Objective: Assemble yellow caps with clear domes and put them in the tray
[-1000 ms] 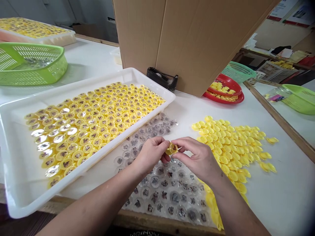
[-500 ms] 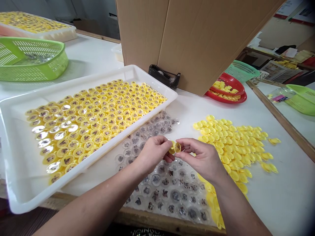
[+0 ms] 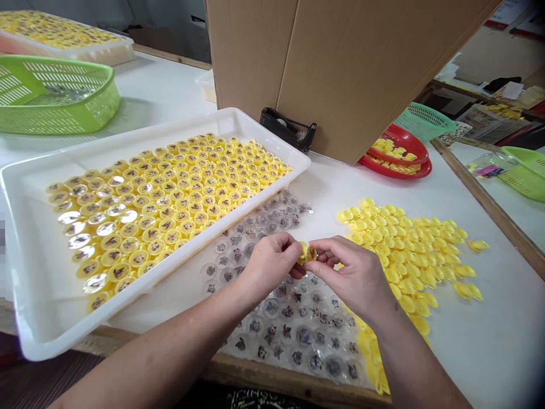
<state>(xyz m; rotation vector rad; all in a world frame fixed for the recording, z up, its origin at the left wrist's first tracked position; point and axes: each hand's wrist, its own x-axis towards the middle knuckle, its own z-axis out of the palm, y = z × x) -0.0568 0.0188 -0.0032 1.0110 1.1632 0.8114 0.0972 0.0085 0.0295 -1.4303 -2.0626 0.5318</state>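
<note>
My left hand (image 3: 270, 262) and my right hand (image 3: 351, 278) meet above the table, with their fingertips pinching a small yellow plastic cap (image 3: 308, 253). Its inner face shows a dark printed figure, and the fingers partly hide it. Below my hands lies a spread of clear round capsules (image 3: 298, 335) with dark printed figures. To the right is a loose pile of yellow caps (image 3: 409, 261). On the left, a white plastic tray (image 3: 140, 286) holds close rows of yellow caps (image 3: 166, 204), each with a figure inside.
A green plastic basket (image 3: 57, 96) and a second filled tray (image 3: 63, 34) stand at the far left. Behind are a cardboard box (image 3: 298, 57), a black tape dispenser (image 3: 287, 128), and stacked red plates (image 3: 395, 153) holding yellow pieces. A wooden table edge (image 3: 489, 204) runs along the right.
The yellow cap has turned slightly between my fingertips, and both hands have shifted a little. The whole view has tilted slightly, moving the table and tray upward in the picture.
</note>
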